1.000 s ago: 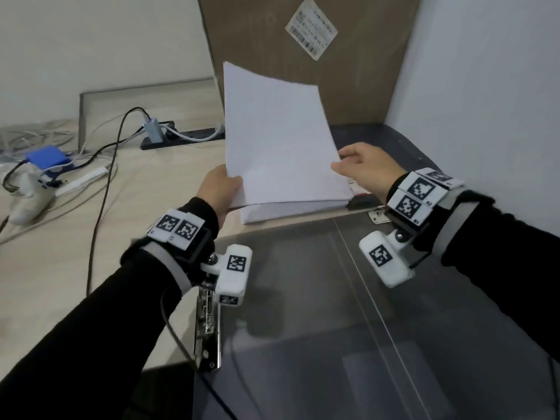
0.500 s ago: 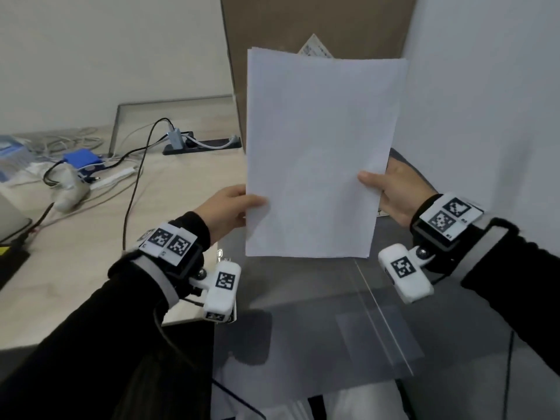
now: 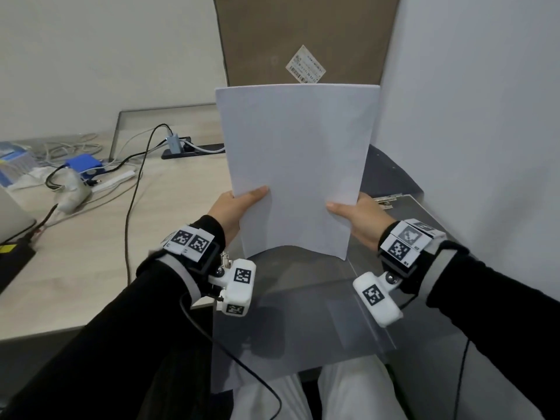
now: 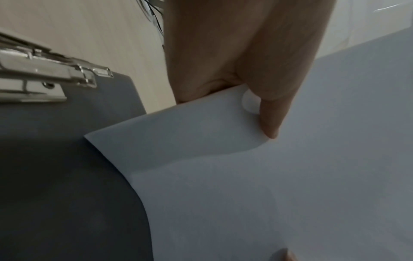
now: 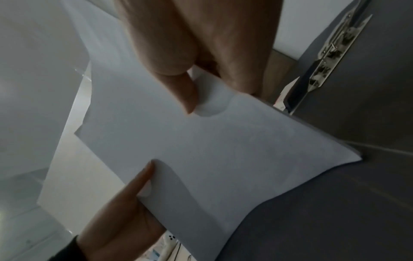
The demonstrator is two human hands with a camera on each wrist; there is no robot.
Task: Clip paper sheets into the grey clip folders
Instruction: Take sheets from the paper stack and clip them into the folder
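A white paper sheet (image 3: 297, 165) stands nearly upright in front of me, its lower edge bowed just above the open grey clip folder (image 3: 303, 316). My left hand (image 3: 236, 210) pinches the sheet's lower left edge, thumb on the near face (image 4: 268, 113). My right hand (image 3: 357, 216) pinches the lower right edge the same way (image 5: 187, 98). The folder's metal clip (image 4: 49, 70) lies at its left side, below my left wrist. A second grey folder (image 3: 403, 204) with its own clip (image 5: 330, 51) sits behind my right hand. Whether more than one sheet is held is hidden.
A brown cardboard panel (image 3: 303, 34) leans against the back wall, and a white wall (image 3: 469, 116) closes the right side. Cables (image 3: 133, 189), a power strip (image 3: 194, 150), a blue box (image 3: 83, 165) and a laptop corner (image 3: 12, 219) lie on the wooden desk (image 3: 91, 253) to the left.
The sheet has come off the pile at the back and swung upright toward me, then lowered. Both hands moved down its sides to the lower edge and closer to the open folder.
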